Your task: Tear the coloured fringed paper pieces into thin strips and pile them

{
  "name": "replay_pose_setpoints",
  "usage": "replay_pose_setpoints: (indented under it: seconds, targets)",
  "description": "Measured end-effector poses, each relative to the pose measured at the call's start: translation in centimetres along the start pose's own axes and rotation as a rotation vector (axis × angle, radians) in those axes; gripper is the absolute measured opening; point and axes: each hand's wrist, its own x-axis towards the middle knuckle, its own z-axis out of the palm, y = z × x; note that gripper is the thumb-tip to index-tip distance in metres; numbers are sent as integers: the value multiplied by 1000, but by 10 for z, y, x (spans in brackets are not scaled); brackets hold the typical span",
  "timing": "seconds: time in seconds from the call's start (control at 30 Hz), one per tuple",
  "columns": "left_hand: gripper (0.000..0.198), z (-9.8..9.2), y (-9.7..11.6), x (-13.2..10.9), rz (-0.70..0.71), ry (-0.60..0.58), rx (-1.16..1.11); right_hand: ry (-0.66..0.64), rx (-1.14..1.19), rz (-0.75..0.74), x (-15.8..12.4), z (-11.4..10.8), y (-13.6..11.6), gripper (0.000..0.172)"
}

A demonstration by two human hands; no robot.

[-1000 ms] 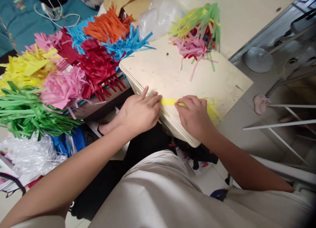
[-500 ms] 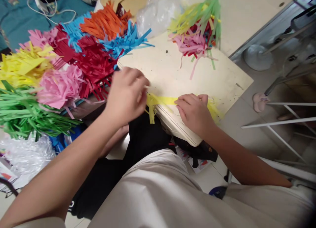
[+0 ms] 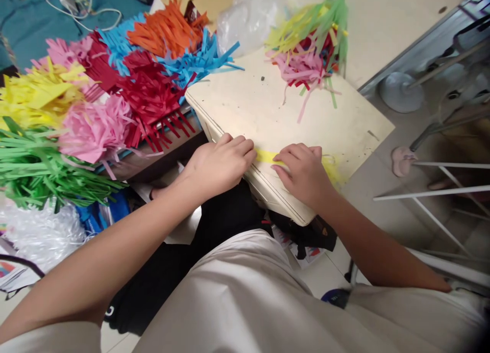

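Observation:
A strip of yellow fringed paper [image 3: 265, 156] lies along the near edge of the cream board [image 3: 245, 98]. Over its left end my left hand [image 3: 229, 161] is closed, its fingers curled round the paper and hiding that end. My right hand [image 3: 300, 172] pinches the strip farther right, with the thumb under and the fingers bent on top. Loose yellow fringe [image 3: 332, 167] pokes out beyond the right hand. Farther back on the board rests a bunch of mixed fringed paper [image 3: 306, 49] in green, yellow, pink and red.
To the left are heaps of fringed paper: red [image 3: 151, 90], orange [image 3: 168, 31], pink [image 3: 95, 126], yellow [image 3: 38, 98] and green [image 3: 46, 169]. A clear plastic bag [image 3: 248, 21] lies behind the board. White metal bars [image 3: 432, 192] stand at the right, and shiny clear strips [image 3: 44, 233] at the lower left.
My left hand has come down from above the board's left edge onto the yellow strip's left end, covering fringe that hung there. My right hand has stayed put.

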Motion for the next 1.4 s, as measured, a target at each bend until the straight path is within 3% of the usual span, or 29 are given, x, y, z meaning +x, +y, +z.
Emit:
replay_pose_setpoints:
  seconds: [0.23, 0.37, 0.83, 1.4]
  targets:
    - [23, 8, -10, 1, -21, 105, -46, 42, 92, -13, 2, 2, 6, 8]
    - [20, 7, -7, 2, -78, 149, -148, 54, 93, 5, 2, 2, 7, 11]
    - [14, 9, -8, 10, -239, 77, -193, 68, 102, 183, 10, 7, 24, 22]
    - [14, 0, -1, 21, -297, -52, -114, 2, -10, 231, 16, 3, 14, 20]
